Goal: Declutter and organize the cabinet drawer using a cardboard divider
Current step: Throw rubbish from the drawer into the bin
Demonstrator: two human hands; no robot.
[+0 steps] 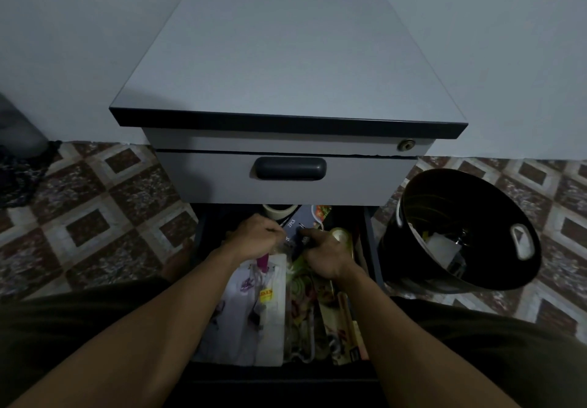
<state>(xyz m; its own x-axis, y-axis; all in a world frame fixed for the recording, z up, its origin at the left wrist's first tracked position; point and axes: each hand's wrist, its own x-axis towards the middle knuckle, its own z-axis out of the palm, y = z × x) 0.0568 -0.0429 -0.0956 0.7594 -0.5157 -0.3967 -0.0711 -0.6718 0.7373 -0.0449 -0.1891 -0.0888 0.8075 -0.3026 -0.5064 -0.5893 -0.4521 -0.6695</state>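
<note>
The grey cabinet's lower drawer (368, 236) is pulled out and crammed with clutter. Both my hands reach into its far half. My left hand (254, 237) has its fingers curled and pinches the edge of a small clear packet with a dark item inside (293, 247). My right hand (324, 256) grips the same packet from the right, with its index finger stretched forward. Under my hands lie a white pack with a pink-handled tool (254, 296), a dark blue "2PCS" pack (303, 220), a tape roll (278, 211) and colourful food wrappers (301, 299).
A black waste bin (460, 233) holding some scraps stands tilted on the tiled floor just right of the drawer. The upper drawer with its dark handle (290, 168) is closed. A dark bundle (19, 169) lies at the far left by the wall.
</note>
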